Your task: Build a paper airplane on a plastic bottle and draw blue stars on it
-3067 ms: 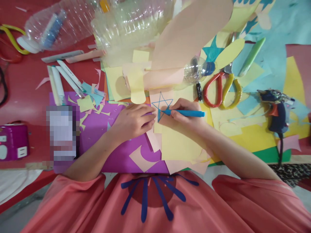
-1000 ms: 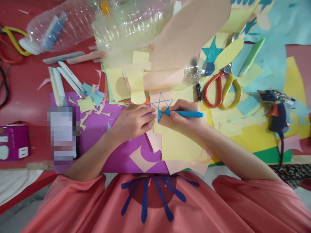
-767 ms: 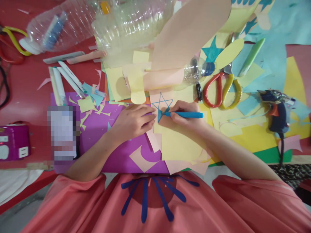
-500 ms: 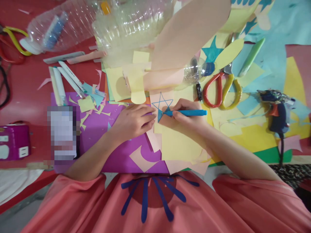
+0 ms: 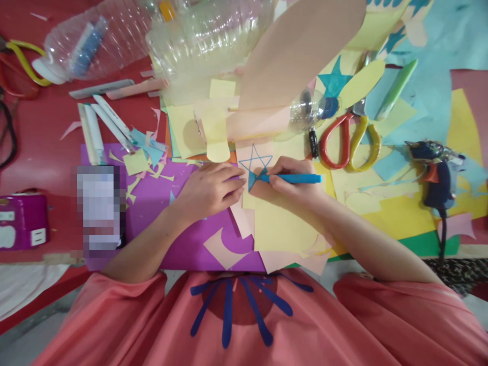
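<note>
My right hand grips a blue marker, its tip on a blue star outline drawn on pale yellow paper. The star's lower left point is filled in blue. My left hand lies flat beside the star with fingers stretched out, pressing the paper down. Under it lies a purple sheet.
Red and yellow scissors and a dark glue gun lie to the right. Clear plastic bottles and a large tan paper cutout lie at the back. White markers and paper scraps sit left on the red table. A purple box is far left.
The marker has shifted slightly back and forth at the star's lower left point, and the blue filling has grown a little. My left hand has stayed put.
</note>
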Available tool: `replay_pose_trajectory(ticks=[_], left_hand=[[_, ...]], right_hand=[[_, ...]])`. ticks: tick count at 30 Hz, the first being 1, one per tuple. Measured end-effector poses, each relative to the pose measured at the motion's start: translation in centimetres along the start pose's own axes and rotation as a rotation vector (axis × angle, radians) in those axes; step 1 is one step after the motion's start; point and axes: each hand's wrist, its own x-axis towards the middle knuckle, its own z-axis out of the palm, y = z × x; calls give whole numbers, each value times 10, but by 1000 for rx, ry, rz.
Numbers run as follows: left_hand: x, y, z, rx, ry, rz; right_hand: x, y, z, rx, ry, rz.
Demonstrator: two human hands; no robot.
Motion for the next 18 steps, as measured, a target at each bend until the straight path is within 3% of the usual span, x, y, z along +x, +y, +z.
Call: replay_pose_trajectory(ticks=[9,18], left_hand=[[-1,-1,1,-15,-23,-13],[0,-1,0,-13,-13,-3]], right_hand=[[0,-4,0,-43,67,-24],[0,-3,-1,-14,9,-9]])
